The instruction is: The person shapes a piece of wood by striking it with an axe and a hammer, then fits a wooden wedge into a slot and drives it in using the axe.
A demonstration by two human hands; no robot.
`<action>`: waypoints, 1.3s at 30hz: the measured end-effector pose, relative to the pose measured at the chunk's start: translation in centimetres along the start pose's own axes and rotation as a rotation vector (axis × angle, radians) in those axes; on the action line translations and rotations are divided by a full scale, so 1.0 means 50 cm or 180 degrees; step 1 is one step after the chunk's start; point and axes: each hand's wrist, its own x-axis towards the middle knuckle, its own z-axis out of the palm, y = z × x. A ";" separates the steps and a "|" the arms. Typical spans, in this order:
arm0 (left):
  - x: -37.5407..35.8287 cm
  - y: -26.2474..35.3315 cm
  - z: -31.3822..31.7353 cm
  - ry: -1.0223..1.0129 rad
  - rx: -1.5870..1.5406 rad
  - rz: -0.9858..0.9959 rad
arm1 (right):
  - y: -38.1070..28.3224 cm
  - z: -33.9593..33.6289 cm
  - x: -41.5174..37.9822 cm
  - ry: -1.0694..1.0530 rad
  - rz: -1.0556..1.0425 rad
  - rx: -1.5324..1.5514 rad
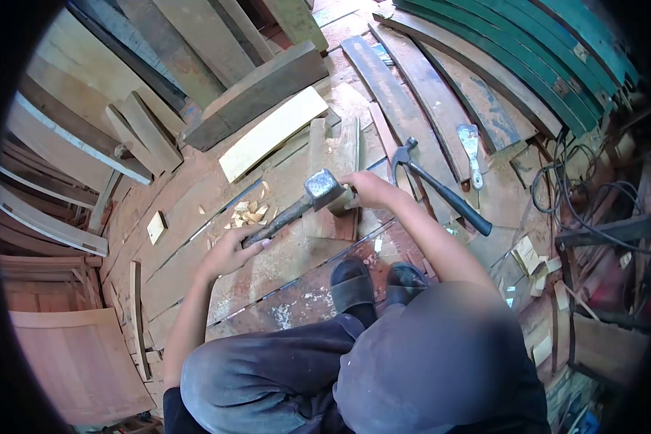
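Two hands are at work over the plank floor (195, 217) where you squat, your sandalled feet (372, 282) just below the job. Your left hand (228, 253) is clenched around the wooden handle of a sledge hammer (296, 206), whose steel head sits just beside your right hand. Your right hand (365, 189) is closed on a small wooden block (340, 199), held against the upright face of a pale board piece (334, 181) that lies on the floor; how tight the fingers close on it you cannot tell, since the hammer head hides part of the grip. Wood chips (249, 213) lie scattered just left of the hammer handle. To your right, well apart from your hand, a claw hammer (441, 188) with a black grip rests on the planks, and beyond it a putty knife (471, 152). A light-coloured plank (271, 134) lies above the chips, near a darker beam (257, 94).
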 end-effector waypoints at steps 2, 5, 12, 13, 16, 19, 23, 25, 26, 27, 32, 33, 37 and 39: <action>0.014 0.009 -0.019 -0.0173 0.0145 -0.0122 | -0.009 -0.009 -0.003 -0.0040 0.0102 0.0009; 0.026 0.012 -0.033 -0.0393 0.0126 -0.0280 | -0.006 -0.010 -0.002 -0.0089 0.0025 0.0037; 0.022 -0.008 -0.014 -0.0418 0.0039 -0.0085 | -0.001 0.001 -0.010 0.0038 -0.0201 0.0297; 0.021 -0.007 -0.013 -0.0436 0.0006 -0.0113 | 0.004 0.005 -0.009 0.0062 -0.0184 0.0271; 0.016 0.002 -0.013 -0.0331 0.0030 -0.0100 | 0.010 0.010 0.000 0.0107 -0.0213 0.0221; 0.017 0.027 -0.014 -0.0390 -0.0072 -0.0211 | 0.022 0.013 -0.002 0.0082 -0.0284 0.0260; 0.020 -0.016 0.000 -0.0274 -0.0162 0.0095 | 0.041 0.031 0.007 0.0136 -0.0406 0.0196; 0.022 -0.008 0.001 -0.0244 -0.0213 -0.0031 | 0.044 0.033 0.007 0.0164 -0.0383 0.0157; 0.019 0.000 -0.001 -0.0290 -0.0267 -0.0223 | 0.046 0.033 0.007 0.0129 -0.0337 0.0183; 0.016 0.005 -0.001 -0.0336 -0.0324 -0.0424 | 0.044 0.032 0.007 0.0087 -0.0293 0.0214; 0.017 -0.025 0.009 -0.0304 -0.0264 -0.0130 | 0.043 0.030 0.008 0.0028 -0.0229 0.0178; 0.020 -0.027 0.009 -0.0256 -0.0164 0.0028 | 0.042 0.029 0.007 0.0058 -0.0258 0.0186; 0.031 -0.020 -0.012 -0.0104 0.0399 0.0044 | 0.028 0.019 0.010 0.0051 -0.0247 0.0209; 0.037 -0.012 -0.018 -0.0037 0.0984 0.0139 | 0.017 0.010 0.012 0.0040 -0.0163 0.0213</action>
